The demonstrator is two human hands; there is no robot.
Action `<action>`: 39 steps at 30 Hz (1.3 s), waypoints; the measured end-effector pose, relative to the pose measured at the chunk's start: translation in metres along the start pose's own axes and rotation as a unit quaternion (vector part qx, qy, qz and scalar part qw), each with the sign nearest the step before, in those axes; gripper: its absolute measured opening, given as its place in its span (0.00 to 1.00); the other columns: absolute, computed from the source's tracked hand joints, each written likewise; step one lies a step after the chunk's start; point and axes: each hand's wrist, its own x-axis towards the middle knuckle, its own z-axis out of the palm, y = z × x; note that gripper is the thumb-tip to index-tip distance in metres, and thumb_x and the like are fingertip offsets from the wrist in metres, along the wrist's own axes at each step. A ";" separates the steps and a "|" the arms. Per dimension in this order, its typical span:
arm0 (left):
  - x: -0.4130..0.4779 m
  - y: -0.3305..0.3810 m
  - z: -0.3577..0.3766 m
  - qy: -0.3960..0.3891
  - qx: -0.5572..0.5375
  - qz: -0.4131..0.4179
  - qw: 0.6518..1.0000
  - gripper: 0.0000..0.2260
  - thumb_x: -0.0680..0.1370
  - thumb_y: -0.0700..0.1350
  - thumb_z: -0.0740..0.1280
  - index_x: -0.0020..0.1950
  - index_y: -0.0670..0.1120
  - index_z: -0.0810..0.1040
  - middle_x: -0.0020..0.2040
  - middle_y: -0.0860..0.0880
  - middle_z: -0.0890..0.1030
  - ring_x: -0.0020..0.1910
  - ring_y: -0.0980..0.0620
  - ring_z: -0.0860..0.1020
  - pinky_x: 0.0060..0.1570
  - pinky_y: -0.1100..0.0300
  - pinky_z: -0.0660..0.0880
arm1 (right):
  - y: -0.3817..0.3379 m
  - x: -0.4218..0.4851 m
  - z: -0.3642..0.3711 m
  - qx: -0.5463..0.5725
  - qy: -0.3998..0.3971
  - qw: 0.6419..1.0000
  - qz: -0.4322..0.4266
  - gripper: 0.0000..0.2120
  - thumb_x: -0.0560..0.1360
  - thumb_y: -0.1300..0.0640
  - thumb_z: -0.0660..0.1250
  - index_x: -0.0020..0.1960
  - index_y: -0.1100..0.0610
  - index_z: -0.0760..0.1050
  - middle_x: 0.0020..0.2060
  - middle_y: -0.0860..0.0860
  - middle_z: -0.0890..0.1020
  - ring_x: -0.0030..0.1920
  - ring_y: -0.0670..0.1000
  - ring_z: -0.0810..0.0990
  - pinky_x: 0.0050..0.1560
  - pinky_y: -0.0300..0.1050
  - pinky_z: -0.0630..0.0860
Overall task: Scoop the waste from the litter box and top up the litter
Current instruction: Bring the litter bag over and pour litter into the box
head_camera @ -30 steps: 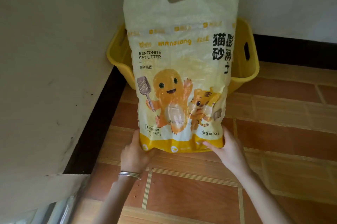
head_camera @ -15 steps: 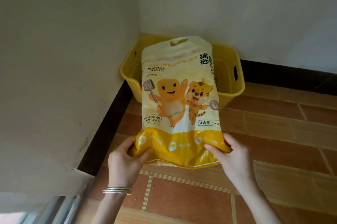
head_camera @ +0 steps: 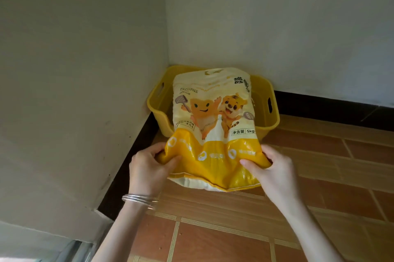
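**Over the corner tub, bag tipped mouth-first**

Against the corner where the two white walls met, the yellow litter box (head_camera: 269, 122) sat on the tiled floor (head_camera: 319, 176), and the bentonite cat litter bag (head_camera: 213, 125) lay tilted across its near rim. The bag's long axis ran away from the person: its cut-out handle end pointed down and forward into the tub, while its yellow bottom seam was lifted toward the camera. So the box lay straight ahead of the grip, beyond the bag's far end, and both hands were at the raised end, about equally near to it.

The left hand (head_camera: 149, 168), with thin bangles (head_camera: 138, 199) on the wrist, was closed over the bag's bottom left corner, thumb on top and fingers bunched into the gathered plastic. The right hand (head_camera: 270, 169) pinched the bottom right corner in the same way, thumb laid across the printed face and fingers curled underneath. Both forearms reached forward and slightly inward, wrists roughly level, holding the seam above the floor just short of the tub.

Whether the far end was open, or any litter was running out, could not be told; the bag hid the tub's inside. Judging by the pose, this was the top-up pour, and raising the seam higher would have steepened the slope toward the box. The main risk looked like the mouth slipping over the near rim and spilling onto the tiles.
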 end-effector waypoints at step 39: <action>0.040 0.075 -0.026 -0.039 0.057 0.037 0.997 0.12 0.62 0.56 0.68 0.42 0.55 0.82 0.35 0.49 0.83 0.38 0.48 0.81 0.43 0.47 0.78 | -0.061 0.039 -0.041 -0.012 -0.021 1.000 -0.006 0.10 0.68 0.57 0.74 0.39 0.44 0.76 0.37 0.47 0.83 0.38 0.48 0.82 0.42 0.53 0.79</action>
